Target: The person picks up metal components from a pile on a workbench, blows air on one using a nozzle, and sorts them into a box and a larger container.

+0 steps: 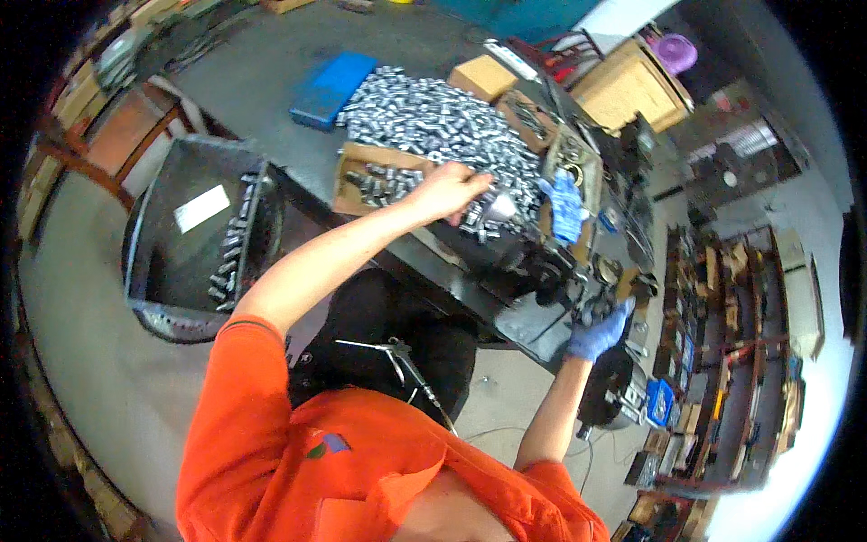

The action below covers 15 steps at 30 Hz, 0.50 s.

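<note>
My bare left hand (453, 191) reaches over the near edge of a big heap of small shiny metal cylinders (433, 108). Its fingers are drawn together beside a blurred, bright cone-shaped metal part (498, 208); what they hold, if anything, is hidden. Just left of it, a shallow cardboard box (354, 163) holds several more cylinders. At the right end of the bench my right hand (600, 334), in a blue glove, is at a dark machine (537, 271). Its fingers look closed around a part there that I cannot make out.
On the left stands a dark bin (167, 262) with a row of cylinders and a white paper. A blue case (332, 88), a small carton (482, 77) and a blue cloth-like bundle (564, 206) lie on the bench. An air gun (402, 361) rests near my lap. Shelving (722, 361) stands right.
</note>
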Each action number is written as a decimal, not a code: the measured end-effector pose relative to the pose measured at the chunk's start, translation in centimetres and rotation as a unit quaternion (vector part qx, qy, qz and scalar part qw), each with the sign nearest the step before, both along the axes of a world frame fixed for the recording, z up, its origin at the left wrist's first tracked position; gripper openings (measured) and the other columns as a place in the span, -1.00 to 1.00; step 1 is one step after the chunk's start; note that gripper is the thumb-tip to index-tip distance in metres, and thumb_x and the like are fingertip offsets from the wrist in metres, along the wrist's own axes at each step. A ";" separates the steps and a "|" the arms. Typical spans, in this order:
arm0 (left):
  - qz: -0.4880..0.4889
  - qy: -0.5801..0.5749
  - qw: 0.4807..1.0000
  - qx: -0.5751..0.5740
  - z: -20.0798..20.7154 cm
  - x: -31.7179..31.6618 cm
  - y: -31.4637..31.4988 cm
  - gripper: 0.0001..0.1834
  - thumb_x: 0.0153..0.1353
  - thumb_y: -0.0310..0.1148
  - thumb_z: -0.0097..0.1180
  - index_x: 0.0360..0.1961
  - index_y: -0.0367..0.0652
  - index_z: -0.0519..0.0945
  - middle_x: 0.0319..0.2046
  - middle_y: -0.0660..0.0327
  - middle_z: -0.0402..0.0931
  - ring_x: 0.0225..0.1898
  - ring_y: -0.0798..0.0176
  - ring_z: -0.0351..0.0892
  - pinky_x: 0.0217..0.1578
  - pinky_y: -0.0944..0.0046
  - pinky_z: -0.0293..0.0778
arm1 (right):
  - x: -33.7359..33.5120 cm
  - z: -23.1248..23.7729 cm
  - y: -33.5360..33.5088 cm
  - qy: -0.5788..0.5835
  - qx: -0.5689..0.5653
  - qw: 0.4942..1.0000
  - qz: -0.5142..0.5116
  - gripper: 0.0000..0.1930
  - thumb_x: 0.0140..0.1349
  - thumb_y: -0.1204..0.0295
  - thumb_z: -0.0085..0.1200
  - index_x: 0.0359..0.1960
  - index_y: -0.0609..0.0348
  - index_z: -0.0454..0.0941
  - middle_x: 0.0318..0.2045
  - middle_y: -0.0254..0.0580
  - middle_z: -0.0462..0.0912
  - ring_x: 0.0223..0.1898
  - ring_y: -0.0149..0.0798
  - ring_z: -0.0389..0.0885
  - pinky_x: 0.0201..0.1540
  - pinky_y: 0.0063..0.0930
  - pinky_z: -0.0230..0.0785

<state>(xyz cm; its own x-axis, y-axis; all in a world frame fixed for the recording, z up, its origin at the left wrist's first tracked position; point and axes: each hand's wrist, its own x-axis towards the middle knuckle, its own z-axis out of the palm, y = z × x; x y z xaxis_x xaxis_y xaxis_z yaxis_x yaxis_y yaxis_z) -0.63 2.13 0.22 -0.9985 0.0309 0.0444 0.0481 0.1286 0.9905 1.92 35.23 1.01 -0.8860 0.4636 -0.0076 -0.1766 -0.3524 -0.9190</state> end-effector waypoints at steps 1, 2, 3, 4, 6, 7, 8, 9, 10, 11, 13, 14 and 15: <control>-0.011 -0.011 1.000 0.017 0.1 -0.1 0.1 -0.56 0.22 -0.10 -0.07 -0.59 -0.29 0.47 -0.78 0.26 0.37 -0.80 0.40 0.38 -0.76 0.37 0.30 | 0.5 -2.8 3.3 -0.009 0.052 0.998 0.033 -0.69 0.23 0.15 -0.13 -0.27 0.11 0.50 -0.50 -0.37 0.52 -0.52 -0.51 0.44 -0.62 -0.69 0.23; -0.013 -0.005 0.999 0.030 0.2 0.0 0.1 -0.57 0.22 -0.11 -0.06 -0.58 -0.30 0.47 -0.78 0.26 0.37 -0.80 0.40 0.38 -0.76 0.37 0.31 | 0.5 -3.5 1.5 -0.010 -0.005 1.000 0.020 -0.71 0.23 0.18 -0.13 -0.23 0.11 0.50 -0.49 -0.39 0.52 -0.52 -0.51 0.44 -0.60 -0.67 0.24; -0.015 0.001 0.999 0.042 0.2 0.2 0.0 -0.58 0.21 -0.12 -0.05 -0.57 -0.30 0.47 -0.78 0.27 0.37 -0.79 0.40 0.38 -0.76 0.37 0.31 | 0.5 -4.0 -0.5 -0.013 -0.061 0.998 0.006 -0.71 0.23 0.21 -0.13 -0.19 0.11 0.50 -0.47 -0.41 0.53 -0.52 -0.52 0.43 -0.59 -0.64 0.25; -0.009 0.004 0.999 0.051 0.0 0.2 -0.2 -0.59 0.21 -0.13 -0.04 -0.56 -0.30 0.48 -0.76 0.26 0.38 -0.79 0.40 0.38 -0.76 0.38 0.31 | -1.0 -7.0 1.5 -0.049 -0.061 0.997 0.012 -0.71 0.22 0.21 -0.11 -0.16 0.11 0.50 -0.44 -0.40 0.54 -0.50 -0.48 0.45 -0.52 -0.60 0.29; -0.001 0.009 0.998 0.061 -0.5 0.4 -1.0 -0.64 0.18 -0.18 0.01 -0.50 -0.33 0.50 -0.71 0.17 0.44 -0.80 0.37 0.39 -0.73 0.35 0.34 | -3.0 -9.1 1.8 -0.134 -0.016 0.991 -0.002 -0.67 0.20 0.19 -0.07 -0.11 0.12 0.49 -0.30 -0.33 0.55 -0.40 -0.34 0.50 -0.34 -0.46 0.36; 0.017 0.036 0.999 -0.014 -0.6 0.5 -1.4 -0.67 0.16 -0.19 0.04 -0.48 -0.32 0.51 -0.67 0.13 0.46 -0.76 0.32 0.43 -0.68 0.31 0.37 | -5.1 -10.1 1.9 -0.020 -0.023 0.999 0.045 -0.65 0.15 0.14 0.00 -0.19 0.14 0.53 -0.36 -0.27 0.55 -0.43 -0.30 0.50 -0.40 -0.42 0.36; 0.036 0.064 0.993 -0.089 -1.2 0.5 -2.0 -0.69 0.13 -0.21 0.06 -0.45 -0.31 0.51 -0.64 0.09 0.48 -0.71 0.27 0.47 -0.63 0.27 0.40 | -7.8 -11.0 3.4 -0.050 0.018 0.998 0.022 -0.65 0.13 0.14 0.02 -0.25 0.17 0.55 -0.41 -0.27 0.53 -0.47 -0.32 0.47 -0.43 -0.43 0.33; 0.061 0.092 0.980 -0.168 -1.7 0.6 -2.8 -0.71 0.11 -0.22 0.08 -0.43 -0.30 0.52 -0.61 0.06 0.50 -0.67 0.23 0.51 -0.57 0.23 0.42 | -10.3 -11.3 4.4 -0.076 0.055 0.996 0.005 -0.64 0.11 0.13 0.04 -0.31 0.20 0.57 -0.47 -0.27 0.52 -0.51 -0.34 0.44 -0.47 -0.43 0.30; 0.104 0.178 0.938 -0.278 -3.3 0.6 -4.0 -0.76 0.03 -0.27 0.12 -0.33 -0.21 0.53 -0.48 0.01 0.53 -0.42 0.05 0.56 -0.36 0.11 0.44 | -11.7 -10.6 3.7 -0.026 0.101 0.994 -0.007 -0.64 0.10 0.12 0.04 -0.39 0.23 0.57 -0.52 -0.27 0.50 -0.55 -0.34 0.41 -0.49 -0.44 0.28; 0.110 0.162 0.925 -0.326 -3.2 1.0 -4.8 -0.75 0.02 -0.28 0.12 -0.31 -0.18 0.53 -0.45 0.00 0.53 -0.36 0.02 0.54 -0.32 0.09 0.43 | -12.2 -9.3 3.2 0.023 0.147 0.988 -0.029 -0.63 0.10 0.12 0.04 -0.47 0.25 0.57 -0.57 -0.27 0.48 -0.58 -0.35 0.38 -0.50 -0.45 0.26; 0.120 0.123 0.892 -0.418 -2.6 2.7 -6.4 -0.74 0.00 -0.29 0.12 -0.25 -0.13 0.52 -0.38 0.00 0.54 -0.23 -0.04 0.51 -0.23 0.06 0.40 | -11.2 -4.4 1.6 -0.051 0.179 0.980 -0.074 -0.66 0.15 0.11 -0.02 -0.41 0.17 0.53 -0.49 -0.31 0.52 -0.48 -0.33 0.43 -0.40 -0.44 0.32; 0.109 0.149 0.875 -0.448 -2.8 3.0 -8.1 -0.70 0.02 -0.27 0.11 -0.19 -0.10 0.50 -0.35 0.00 0.53 -0.26 -0.06 0.52 -0.25 0.04 0.42 | -10.2 -2.5 0.8 -0.037 0.079 0.994 -0.063 -0.63 0.15 0.06 -0.04 -0.40 0.14 0.51 -0.49 -0.33 0.51 -0.51 -0.34 0.42 -0.45 -0.45 0.29; 0.116 0.086 0.873 -0.465 -0.7 4.3 -9.1 -0.69 0.01 -0.22 0.11 -0.21 -0.10 0.51 -0.37 0.01 0.54 -0.28 -0.05 0.53 -0.29 0.04 0.43 | -8.1 -0.6 0.4 -0.009 0.069 0.994 -0.082 -0.63 0.15 0.03 -0.05 -0.39 0.10 0.50 -0.50 -0.33 0.51 -0.53 -0.35 0.41 -0.52 -0.49 0.25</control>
<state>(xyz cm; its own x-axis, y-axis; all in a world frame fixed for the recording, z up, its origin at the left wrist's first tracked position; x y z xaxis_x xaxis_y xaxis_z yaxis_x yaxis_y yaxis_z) 3.71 -7.00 -0.48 -0.9637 -0.0697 0.2576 0.0507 0.8998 0.4334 -6.18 35.58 0.44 -0.7981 0.6004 0.0505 -0.2045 -0.1911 -0.9600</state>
